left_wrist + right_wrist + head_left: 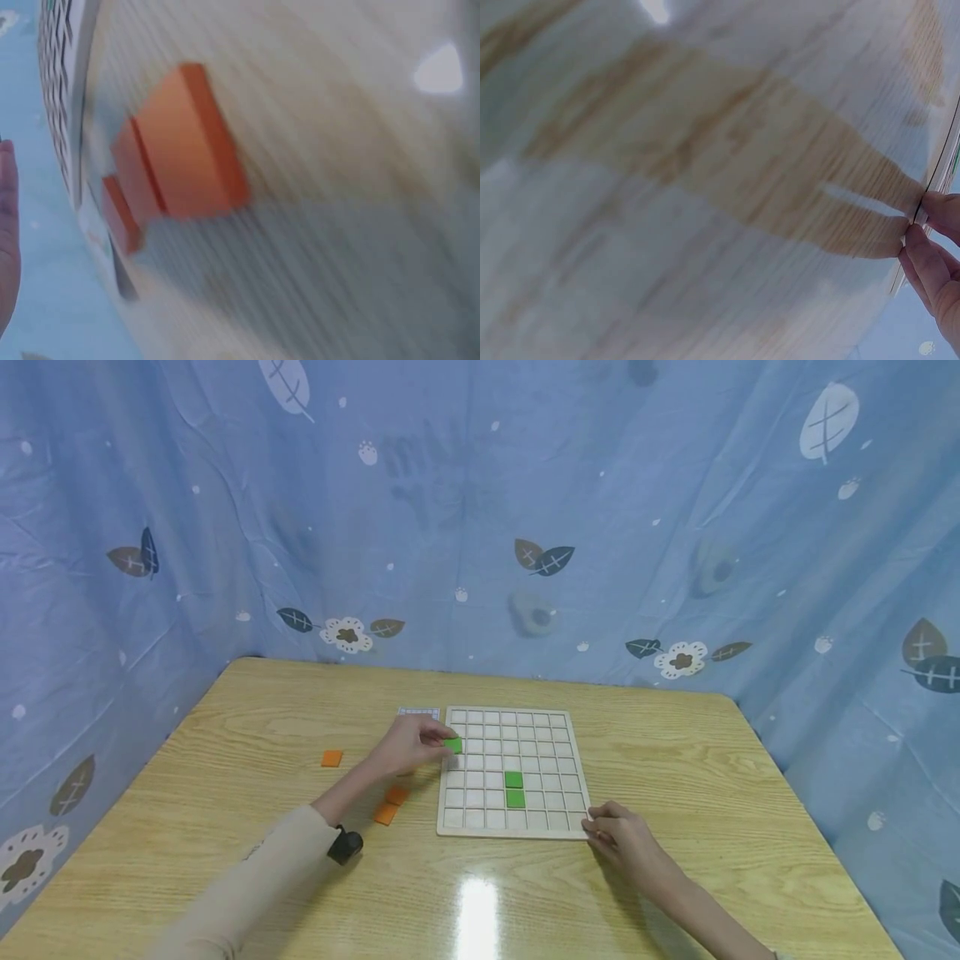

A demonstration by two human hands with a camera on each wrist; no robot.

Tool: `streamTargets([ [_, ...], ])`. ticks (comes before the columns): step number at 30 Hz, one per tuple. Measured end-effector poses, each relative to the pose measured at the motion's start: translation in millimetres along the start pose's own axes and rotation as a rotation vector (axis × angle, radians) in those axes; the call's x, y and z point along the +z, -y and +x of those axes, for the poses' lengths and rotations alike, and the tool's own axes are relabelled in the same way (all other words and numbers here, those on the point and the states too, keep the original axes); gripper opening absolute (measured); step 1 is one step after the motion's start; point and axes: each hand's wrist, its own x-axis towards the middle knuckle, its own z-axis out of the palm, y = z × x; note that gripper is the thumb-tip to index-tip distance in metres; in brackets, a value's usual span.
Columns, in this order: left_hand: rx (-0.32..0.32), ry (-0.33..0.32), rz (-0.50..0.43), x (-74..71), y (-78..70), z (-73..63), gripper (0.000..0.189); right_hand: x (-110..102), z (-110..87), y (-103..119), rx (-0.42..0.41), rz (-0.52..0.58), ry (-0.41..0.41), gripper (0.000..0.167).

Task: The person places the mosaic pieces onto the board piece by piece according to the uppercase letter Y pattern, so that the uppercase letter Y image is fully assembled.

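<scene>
A pale wooden grid board (497, 762) lies on the table, with two green square tiles (514, 788) in one column of its lower half. My left hand (411, 743) pinches another green tile (453, 745) at the board's left edge, over the left column. In the left wrist view only a strip of that hand (7, 232) shows at the side. My right hand (619, 837) grips the near right corner of the board between thumb and fingers. The same hold shows in the right wrist view, with the fingertips (922, 244) right at the board's edge.
Several orange tiles (184, 146) lie left of the board, close under my left forearm. A lone orange tile (332, 758) sits farther left. Partly behind my left hand is a small printed grid card (418, 712). Blue patterned curtain (480, 527) encloses the wooden table (675, 760).
</scene>
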Motion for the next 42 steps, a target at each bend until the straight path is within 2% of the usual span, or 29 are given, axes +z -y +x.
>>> streamTargets([
  [8, 0.044, 0.065, 0.063, 20.3, -11.7, 23.1, 0.024, 1.3, -1.0, -0.7, -0.007, 0.001, -0.003, 0.02],
  [15, 0.101, 0.122, 0.073, 33.9, -19.8, 42.3, 0.023, 1.5, -1.0, -1.6, -0.025, -0.003, -0.018, 0.021],
  [19, 0.111, 0.138, 0.088, 41.9, -22.6, 50.2, 0.022, 1.5, -0.4, -1.9, -0.016, -0.004, -0.019, 0.02],
  [26, 0.05, 0.16, 0.065, 59.8, -27.8, 56.2, 0.022, 0.3, -0.9, -1.9, 0.002, 0.001, -0.002, 0.02],
  [32, -0.038, 0.154, 0.077, 74.7, -31.2, 55.6, 0.02, -0.8, -1.9, -0.2, 0.028, 0.008, 0.035, 0.017],
  [37, -0.091, 0.135, 0.079, 79.4, -37.6, 54.5, 0.019, -0.3, -1.6, 0.1, 0.017, 0.001, 0.022, 0.016],
  [42, -0.105, 0.129, 0.086, 80.7, -39.6, 54.6, 0.019, -0.5, -1.3, 0.3, 0.01, 0.001, 0.009, 0.016],
])
